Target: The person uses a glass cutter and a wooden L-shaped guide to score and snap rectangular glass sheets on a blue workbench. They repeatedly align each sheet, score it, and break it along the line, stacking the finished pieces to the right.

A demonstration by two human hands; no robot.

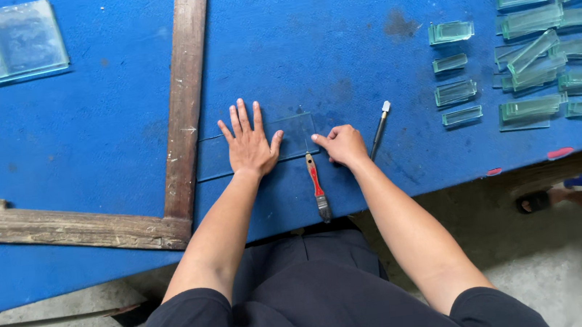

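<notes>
Pressing our flat, open left hand [250, 142] on a clear glass strip [295, 135], our curled right hand [341, 144] grips its edge on the blue felt-like tabletop [83, 136].

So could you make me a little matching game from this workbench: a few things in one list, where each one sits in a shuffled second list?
Things:
1. left hand
2. small brush with red handle
3. stacks of small glass pieces
4. wooden square

Places:
A. at the right side of the blue table
B. left of the glass sheet, its long arm running up the table
C. flat on the clear glass sheet, fingers spread
D. between the two hands, near the table's front edge

Pairs: 1-C, 2-D, 3-A, 4-B
</notes>
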